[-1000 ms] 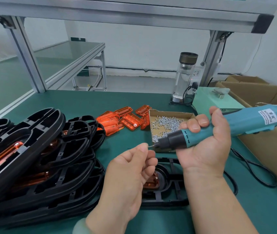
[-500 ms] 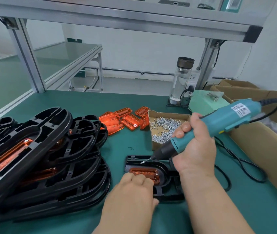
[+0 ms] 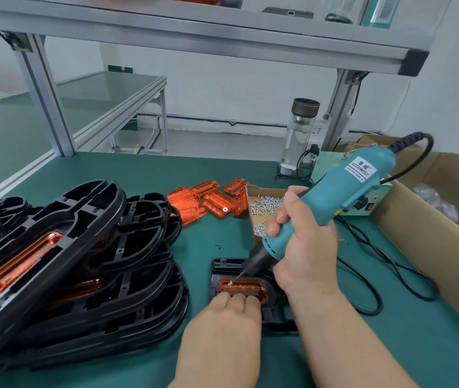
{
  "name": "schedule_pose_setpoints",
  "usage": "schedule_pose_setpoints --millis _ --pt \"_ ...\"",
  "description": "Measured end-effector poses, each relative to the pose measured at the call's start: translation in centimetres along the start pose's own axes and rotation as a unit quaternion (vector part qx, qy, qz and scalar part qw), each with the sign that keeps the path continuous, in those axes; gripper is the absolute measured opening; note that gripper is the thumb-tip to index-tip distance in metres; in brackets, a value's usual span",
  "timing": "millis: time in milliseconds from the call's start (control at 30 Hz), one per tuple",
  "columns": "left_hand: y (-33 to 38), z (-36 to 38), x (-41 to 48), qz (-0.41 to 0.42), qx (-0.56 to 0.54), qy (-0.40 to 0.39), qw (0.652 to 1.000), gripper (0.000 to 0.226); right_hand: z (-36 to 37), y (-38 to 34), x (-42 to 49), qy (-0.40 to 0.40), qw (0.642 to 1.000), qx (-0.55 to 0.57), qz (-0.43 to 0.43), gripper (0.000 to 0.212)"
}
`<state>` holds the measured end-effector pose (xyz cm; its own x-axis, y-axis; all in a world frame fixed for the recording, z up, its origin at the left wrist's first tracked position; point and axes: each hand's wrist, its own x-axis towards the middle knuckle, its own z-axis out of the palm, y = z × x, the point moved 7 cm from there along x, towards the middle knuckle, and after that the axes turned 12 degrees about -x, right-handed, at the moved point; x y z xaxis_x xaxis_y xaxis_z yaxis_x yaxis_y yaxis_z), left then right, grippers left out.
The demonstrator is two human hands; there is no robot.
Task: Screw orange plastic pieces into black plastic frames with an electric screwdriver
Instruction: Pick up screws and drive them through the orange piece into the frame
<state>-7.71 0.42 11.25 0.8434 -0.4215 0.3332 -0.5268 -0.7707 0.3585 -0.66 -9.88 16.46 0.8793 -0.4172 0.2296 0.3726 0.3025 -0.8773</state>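
The right hand [image 3: 304, 247] is gripping the teal electric screwdriver [image 3: 334, 203] with its fingers wrapped round the lower barrel, the tool tilting up and away to the right with its black cable [image 3: 376, 275] trailing over the green tabletop [image 3: 390, 345]. The bit is touching the left end of the orange piece [image 3: 242, 287], which is sitting in the black frame [image 3: 220, 267] lying flat just in front of the person. The left hand [image 3: 222, 331] is lying at the near edge of that orange piece, its bent fingers [image 3: 236, 299] coming down on the piece's near rim. The fingertips are hidden under the knuckles, so I cannot tell whether that hand is gripping or only pressing. The two hands are sitting close together, the orange piece between them.

Beyond the frame, an open cardboard tray [image 3: 252, 191] is holding small silver screws [image 3: 267, 205], with loose orange pieces [image 3: 208, 200] lying just to its left. A leaning stack of black frames [image 3: 82, 261] is filling the left side. A large cardboard box [image 3: 432, 233] is standing at the right edge.
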Motion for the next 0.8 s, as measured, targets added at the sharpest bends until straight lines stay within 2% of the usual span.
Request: schedule_pose_setpoints --millis 167,800 --pt "0.2 -0.2 0.0 -0.002 -0.003 0.008 1.000 0.044 0.6 0.2 -0.3 -0.009 0.999 -0.034 -0.012 0.008" --pt "-0.2 -0.4 0.0 -0.001 -0.005 0.047 0.999 0.047 2.4 0.4 -0.4 -0.076 0.995 -0.051 -0.026 0.006"
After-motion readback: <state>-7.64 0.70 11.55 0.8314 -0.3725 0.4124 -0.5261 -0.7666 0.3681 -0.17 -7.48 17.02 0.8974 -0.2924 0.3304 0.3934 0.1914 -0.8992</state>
